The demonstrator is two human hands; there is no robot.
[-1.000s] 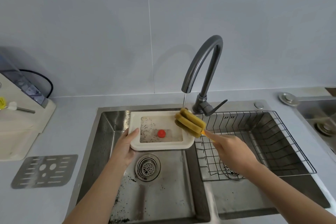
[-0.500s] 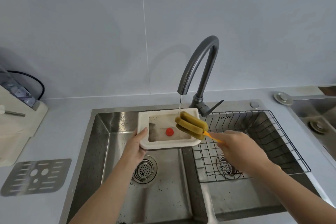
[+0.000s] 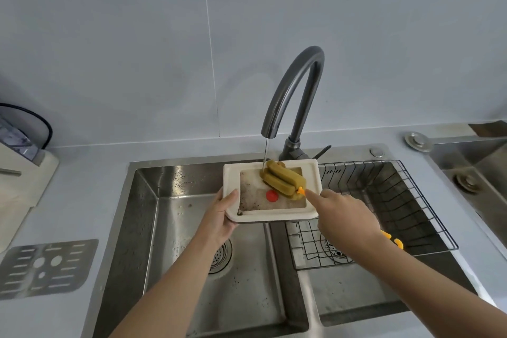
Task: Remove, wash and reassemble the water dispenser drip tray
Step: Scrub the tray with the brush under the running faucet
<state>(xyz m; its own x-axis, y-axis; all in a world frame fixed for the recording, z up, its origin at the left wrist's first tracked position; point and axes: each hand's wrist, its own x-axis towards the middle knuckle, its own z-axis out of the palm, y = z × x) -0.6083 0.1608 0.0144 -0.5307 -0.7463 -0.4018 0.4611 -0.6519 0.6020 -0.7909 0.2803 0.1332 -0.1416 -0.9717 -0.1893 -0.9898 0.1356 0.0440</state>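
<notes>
No readable text or labels

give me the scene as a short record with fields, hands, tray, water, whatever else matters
left hand: grips the left edge of the drip tray, holding it over the left sink basin
right hand: grip closed on the orange handle of the sponge brush
sponge brush: yellow-green head inside the tray, near its back
faucet: running, thin stream landing at the sponge head
tray state: dark specks on the floor, red float near the centre
metal grate: flat on the counter, left of the sink
wire rack: in the right basin
</notes>
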